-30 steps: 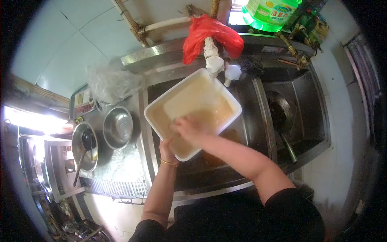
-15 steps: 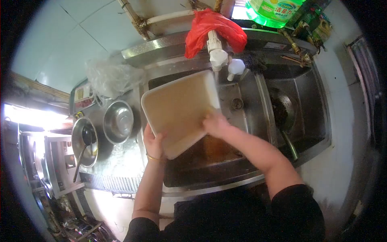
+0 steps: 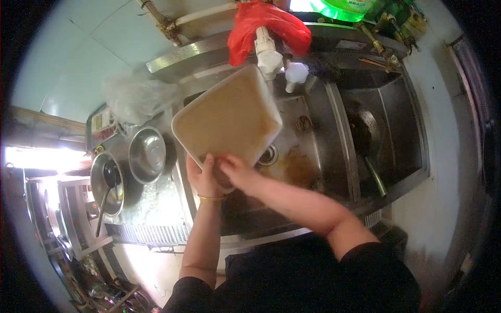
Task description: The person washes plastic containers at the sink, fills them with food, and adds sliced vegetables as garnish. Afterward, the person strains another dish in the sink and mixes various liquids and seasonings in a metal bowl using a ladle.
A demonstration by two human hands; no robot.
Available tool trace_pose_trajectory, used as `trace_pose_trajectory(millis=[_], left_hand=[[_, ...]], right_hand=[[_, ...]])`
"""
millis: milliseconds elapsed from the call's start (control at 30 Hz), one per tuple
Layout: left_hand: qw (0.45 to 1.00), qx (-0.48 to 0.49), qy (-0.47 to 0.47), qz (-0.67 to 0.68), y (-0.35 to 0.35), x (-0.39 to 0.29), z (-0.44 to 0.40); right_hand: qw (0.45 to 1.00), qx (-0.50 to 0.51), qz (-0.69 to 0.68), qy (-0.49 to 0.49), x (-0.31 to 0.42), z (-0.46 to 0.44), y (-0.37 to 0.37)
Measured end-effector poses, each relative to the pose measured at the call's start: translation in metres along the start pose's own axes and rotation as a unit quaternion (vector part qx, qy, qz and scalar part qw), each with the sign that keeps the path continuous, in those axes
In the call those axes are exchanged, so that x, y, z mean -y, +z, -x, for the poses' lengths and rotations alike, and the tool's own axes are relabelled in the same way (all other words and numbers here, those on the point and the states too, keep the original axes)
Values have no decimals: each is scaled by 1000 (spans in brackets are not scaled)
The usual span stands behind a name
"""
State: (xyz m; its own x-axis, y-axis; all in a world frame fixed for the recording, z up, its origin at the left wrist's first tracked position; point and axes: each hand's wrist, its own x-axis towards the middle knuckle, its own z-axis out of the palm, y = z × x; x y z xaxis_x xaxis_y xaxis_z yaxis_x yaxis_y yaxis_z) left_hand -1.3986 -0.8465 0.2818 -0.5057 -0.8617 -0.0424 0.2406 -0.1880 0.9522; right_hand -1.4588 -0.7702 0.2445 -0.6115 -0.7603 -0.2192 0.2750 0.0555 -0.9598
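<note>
A white rectangular tray with rounded corners and a brownish inside is held tilted above the left sink basin. At its lower left edge my left hand grips the rim, thumb over the inner side. My right hand is against the inside of the tray near its lower corner, close to the left thumb. Its fingers are curled; what they hold, if anything, is hidden. Close beyond the tray's top stand white plastic taps, one beside another. Brownish residue and a drain show in the basin.
A red plastic bag drapes over the tap pipe. In the right basin lies a pan with a greenish handle. Left on the counter are a metal bowl, a pan with a ladle and a clear plastic bag.
My right hand has moved left and down across the tray's inside, toward my left hand. The tray has turned somewhat, and the whole view has shifted slightly.
</note>
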Motion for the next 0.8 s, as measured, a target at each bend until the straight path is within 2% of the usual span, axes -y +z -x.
trace_pose_trajectory(millis=[33,67,100,167,200,267,300,400,500,533,633,667,700,767,800], left_hand=[[1000,4,-4,-24,-2,3,0],[999,8,-8,-48,-5,4,0],[999,27,-1,-46,-11,2,-1],[997,68,17,-32,-12,-9,-5],[996,75,21,-50,-12,-8,-4],[992,84,35,-85,-16,-9,0],[994,89,18,-64,-17,-14,-2],[997,68,-23,-35,-30,-23,4],[999,32,-2,-30,-20,-12,9],[999,10,-13,-29,-17,-7,11],[997,32,-5,-75,-14,9,13],[997,32,-4,-76,-12,10,14],[996,34,-4,-77,-11,11,15],[997,15,-23,-70,-11,13,15],[997,-6,-42,-60,-12,15,15]], right_hand=[[998,-14,29,-52,2,6,12],[981,-51,99,-157,7,11,16],[960,11,209,-187,5,14,12],[863,134,423,-241,4,17,-13],[836,157,449,-273,3,16,-23],[742,109,595,-290,-33,7,-47],[706,105,644,-275,-42,-1,-73],[680,118,709,-144,-40,-22,-161],[614,84,779,-93,-43,-23,-148],[583,200,780,-110,-64,-29,-147],[754,193,607,-162,-75,12,-66],[765,269,569,-135,-23,32,-42],[812,227,516,-152,11,50,-27],[836,192,492,-151,30,60,-26],[811,183,525,-182,20,60,-30]])
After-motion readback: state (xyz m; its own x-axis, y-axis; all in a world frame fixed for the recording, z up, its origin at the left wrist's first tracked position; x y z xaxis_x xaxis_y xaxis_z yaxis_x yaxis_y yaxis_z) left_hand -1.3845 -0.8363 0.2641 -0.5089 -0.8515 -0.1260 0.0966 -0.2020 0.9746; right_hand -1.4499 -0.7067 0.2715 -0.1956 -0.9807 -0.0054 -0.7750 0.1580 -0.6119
